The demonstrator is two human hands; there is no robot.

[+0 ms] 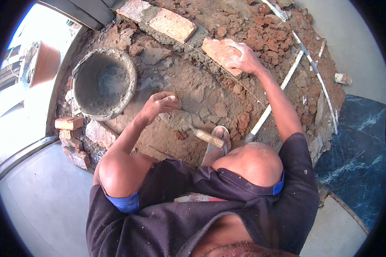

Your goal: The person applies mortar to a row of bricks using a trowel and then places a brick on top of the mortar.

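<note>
My right hand (245,61) grips the right end of an orange brick (218,52), fingers over its far side and thumb at its near side. The brick lies beside a taut string (248,92), in line with a laid brick (172,24) bedded in grey mortar (158,36). Over the soil at centre left, my left hand (162,104) is closed with curled fingers; whatever is in it, if anything, is hidden. Close by its fingertips lies a trowel (206,137), wooden handle toward my foot, its blade partly covered with mortar.
A round mortar pan (104,85) stands at left. Several brick pieces (69,124) are stacked below it. White pipes (283,88) cross the rubble (266,36) at right. Dark marbled tiles (351,141) border the soil. An orange-brown bucket (45,64) stands outside at far left.
</note>
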